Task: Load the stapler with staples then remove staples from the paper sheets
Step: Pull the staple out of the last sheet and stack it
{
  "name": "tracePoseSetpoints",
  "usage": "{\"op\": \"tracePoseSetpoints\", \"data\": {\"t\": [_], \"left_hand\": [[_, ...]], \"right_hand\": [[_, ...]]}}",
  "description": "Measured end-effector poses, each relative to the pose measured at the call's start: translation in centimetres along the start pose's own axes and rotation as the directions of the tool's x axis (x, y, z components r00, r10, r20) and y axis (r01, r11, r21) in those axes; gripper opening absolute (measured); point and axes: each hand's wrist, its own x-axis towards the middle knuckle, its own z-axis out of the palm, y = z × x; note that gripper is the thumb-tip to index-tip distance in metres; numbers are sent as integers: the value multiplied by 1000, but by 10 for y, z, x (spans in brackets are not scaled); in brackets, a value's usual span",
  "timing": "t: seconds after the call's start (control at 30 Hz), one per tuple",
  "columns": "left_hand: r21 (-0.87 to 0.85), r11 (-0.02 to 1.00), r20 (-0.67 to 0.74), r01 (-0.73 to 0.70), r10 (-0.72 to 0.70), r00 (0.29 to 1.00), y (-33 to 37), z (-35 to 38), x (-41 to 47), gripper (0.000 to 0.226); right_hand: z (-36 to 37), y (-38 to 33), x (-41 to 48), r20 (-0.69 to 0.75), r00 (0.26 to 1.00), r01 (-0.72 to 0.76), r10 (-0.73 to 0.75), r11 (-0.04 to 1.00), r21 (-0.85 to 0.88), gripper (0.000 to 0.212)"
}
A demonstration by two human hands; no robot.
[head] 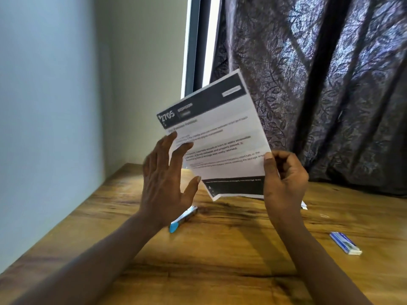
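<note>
Wood-grained table (220, 260) runs beneath both forearms, with a pale wall (55, 84) off beyond the left hand and a dark patterned curtain (319, 84) hanging behind the right.

The paper sheets (220, 137) are lifted clear of the table, between and above the two hands, printed face toward the person. Their long axis tilts, with the dark header band up and away and the bottom band down by the right wrist. The right hand (284, 179) grips them at the lower right edge, thumb pressed on the front and fingers curled behind. The left hand (165, 179) is spread wide and holds nothing. Its fingertips overlap the left edge of the sheets, though blur makes it unclear whether they are touching.

The stapler (184, 219), blue and white, lies on the table directly under the left hand, half hidden by the palm, with its blue end pointing back toward the person. The staple box (345, 243) lies on the table to the outside of the right forearm, well apart from the stapler. A few loose sheets (304, 205) peek out just behind the right hand.

No staple can be made out in the held sheets, but it is probably at the upper left corner. The free left hand is nearest that corner, and the stapler sits just below it, so that hand seems best placed for whatever comes next.
</note>
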Motion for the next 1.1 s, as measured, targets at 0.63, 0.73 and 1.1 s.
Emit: {"op": "tracePoseSetpoints", "data": {"t": [0.63, 0.73, 1.1], "left_hand": [[-470, 827, 126, 309, -284, 951, -12, 1, 0, 38], [-367, 904, 31, 221, -225, 974, -12, -1, 0, 28], [-238, 964, -131, 122, -156, 979, -4, -9, 4, 21]], "right_hand": [[-8, 11, 6, 188, 971, -170, 148, 980, 108, 61], [-6, 15, 5, 254, 967, 65, -22, 984, -165, 54], [-6, 20, 2, 154, 954, 289, -256, 925, -247, 12]]}}
